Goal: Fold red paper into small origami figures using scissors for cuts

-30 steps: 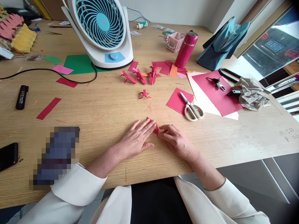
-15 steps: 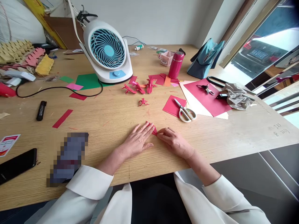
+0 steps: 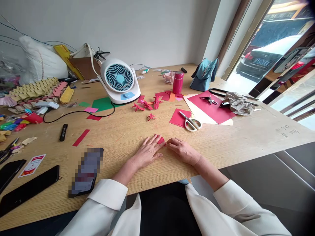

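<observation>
A small folded piece of red paper (image 3: 160, 140) lies on the wooden table between my hands, mostly covered by fingers. My left hand (image 3: 147, 152) rests flat over its left part, fingers stretched and slightly apart. At the paper's right corner, the bent fingers of my right hand (image 3: 183, 151) pinch its edge. Beyond them sits one small red folded-paper figure (image 3: 151, 117), and a cluster of similar red figures (image 3: 147, 105) stands farther back. Open scissors (image 3: 192, 122) lie partly on a red paper square (image 3: 177, 118) to the right.
A white fan (image 3: 119, 78) stands at the back left, its black cable looping leftward. Behind the papers are a pink bottle (image 3: 178, 83) and a blue bag (image 3: 203, 74). Phones, including a black one (image 3: 31, 190), and a marker (image 3: 63, 132) lie at left.
The camera view has tilted up and turned left, showing more of the left side. Both hands keep nearly the same pose on the red paper, whose visible part looks slightly different in shape.
</observation>
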`<act>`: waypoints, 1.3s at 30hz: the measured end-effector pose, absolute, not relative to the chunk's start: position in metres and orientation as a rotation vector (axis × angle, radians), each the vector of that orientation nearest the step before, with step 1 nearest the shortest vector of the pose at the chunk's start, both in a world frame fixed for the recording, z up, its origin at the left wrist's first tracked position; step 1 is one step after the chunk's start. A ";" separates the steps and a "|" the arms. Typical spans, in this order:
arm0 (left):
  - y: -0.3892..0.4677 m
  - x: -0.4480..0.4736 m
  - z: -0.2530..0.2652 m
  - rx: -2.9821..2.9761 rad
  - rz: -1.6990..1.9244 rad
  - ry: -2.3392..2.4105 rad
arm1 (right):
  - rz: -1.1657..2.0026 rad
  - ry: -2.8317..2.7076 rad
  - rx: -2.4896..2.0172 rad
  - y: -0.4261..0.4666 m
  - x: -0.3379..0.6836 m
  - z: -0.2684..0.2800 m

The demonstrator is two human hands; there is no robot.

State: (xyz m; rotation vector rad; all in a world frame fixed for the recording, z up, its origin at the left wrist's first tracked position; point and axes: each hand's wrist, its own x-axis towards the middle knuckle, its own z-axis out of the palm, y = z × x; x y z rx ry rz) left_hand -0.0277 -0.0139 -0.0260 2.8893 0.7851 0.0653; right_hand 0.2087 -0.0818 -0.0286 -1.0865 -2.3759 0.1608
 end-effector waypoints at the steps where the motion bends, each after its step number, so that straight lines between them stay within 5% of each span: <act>1: -0.013 -0.028 -0.025 2.882 0.056 0.773 | 0.138 -2.390 -1.083 -0.082 0.208 -0.029; 13: -0.013 -0.031 -0.038 2.886 0.151 0.807 | 0.192 -2.329 -1.087 -0.079 0.207 -0.027; 23: 0.002 -0.020 -0.041 2.574 0.908 1.183 | 0.208 -2.272 -1.178 -0.075 0.209 -0.033; 39: 0.010 0.002 -0.041 2.288 0.768 1.104 | 0.449 -1.682 -1.363 -0.061 0.213 -0.035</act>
